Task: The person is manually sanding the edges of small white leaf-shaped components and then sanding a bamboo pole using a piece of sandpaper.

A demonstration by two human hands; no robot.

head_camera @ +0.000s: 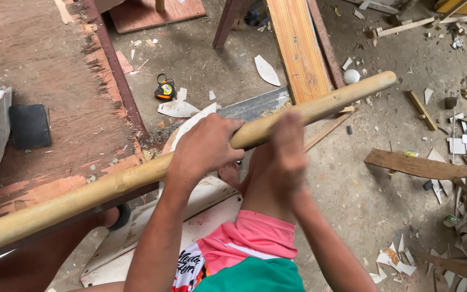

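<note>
Worn wooden table (55, 81) at left, littered concrete floor (363, 200) below. Long round wooden pole (136, 181) runs diagonally from lower left to upper right, crossing table edge. Left hand (206, 148) wrapped over pole mid-length, fingers clenched round it. Right hand (285, 148) blurred just beside, touching pole; grip unclear. Tape measure (165, 89) on floor.

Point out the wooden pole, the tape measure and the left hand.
wooden pole (82, 197), head view, bare shaft left of the hands.
tape measure (165, 90), head view, yellow case.
left hand (206, 147), head view, its back.
</note>
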